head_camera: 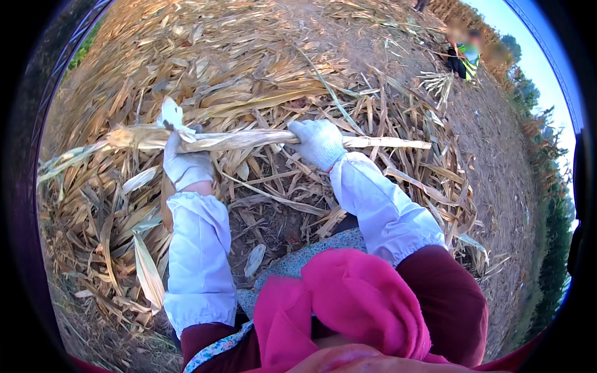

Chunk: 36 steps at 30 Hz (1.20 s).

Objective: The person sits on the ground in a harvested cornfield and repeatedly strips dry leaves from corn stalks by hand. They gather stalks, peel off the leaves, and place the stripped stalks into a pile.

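A dry maize stalk [252, 139] lies crosswise in front of me, its cut end at the right and a leafy part at the left. My right hand [318, 142], in a pale knitted glove, is closed around the stalk right of its middle. My left hand [186, 161], also gloved, grips the stalk nearer the leafy end. Pale husk [171, 114] sticks up at the left hand; whether an ear is within it cannot be told. Loose dry leaves and stalks lie beneath and around both hands, and a pale husk leaf [148, 275] is beside my left sleeve.
Dry maize litter [224, 56] covers much of the ground ahead. Bare soil [499, 172] runs along the right. Farther off at the upper right is a person [466, 60] near a bundle of stalks [438, 84]. Standing plants and trees edge the field.
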Each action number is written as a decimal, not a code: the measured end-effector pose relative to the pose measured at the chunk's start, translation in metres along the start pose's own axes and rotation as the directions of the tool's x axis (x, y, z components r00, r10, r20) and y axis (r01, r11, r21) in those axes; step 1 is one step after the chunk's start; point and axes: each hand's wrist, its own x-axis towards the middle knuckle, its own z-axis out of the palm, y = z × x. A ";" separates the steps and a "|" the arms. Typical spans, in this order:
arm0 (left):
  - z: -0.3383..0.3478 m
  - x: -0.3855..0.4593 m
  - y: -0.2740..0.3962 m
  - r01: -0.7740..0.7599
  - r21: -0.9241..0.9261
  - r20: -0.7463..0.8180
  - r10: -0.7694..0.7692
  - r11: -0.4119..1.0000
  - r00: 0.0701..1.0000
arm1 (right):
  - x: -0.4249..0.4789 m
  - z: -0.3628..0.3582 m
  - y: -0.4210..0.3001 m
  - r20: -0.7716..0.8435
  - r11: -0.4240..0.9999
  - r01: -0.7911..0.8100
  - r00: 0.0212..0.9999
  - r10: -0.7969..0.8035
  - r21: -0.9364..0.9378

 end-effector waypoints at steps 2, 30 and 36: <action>0.033 -0.021 0.003 -0.182 0.027 -0.019 0.182 0.983 0.983 | -0.007 0.008 -0.001 -0.077 0.998 0.050 0.996 -0.047 0.047; -0.018 -0.033 -0.024 0.057 0.081 0.238 -0.075 0.995 0.968 | 0.031 0.065 -0.083 0.252 0.753 -0.086 0.962 -0.109 0.653; -0.024 -0.038 -0.056 0.108 0.161 0.058 -0.119 0.981 0.991 | 0.027 0.118 -0.067 0.401 0.974 -0.062 0.915 -0.032 0.219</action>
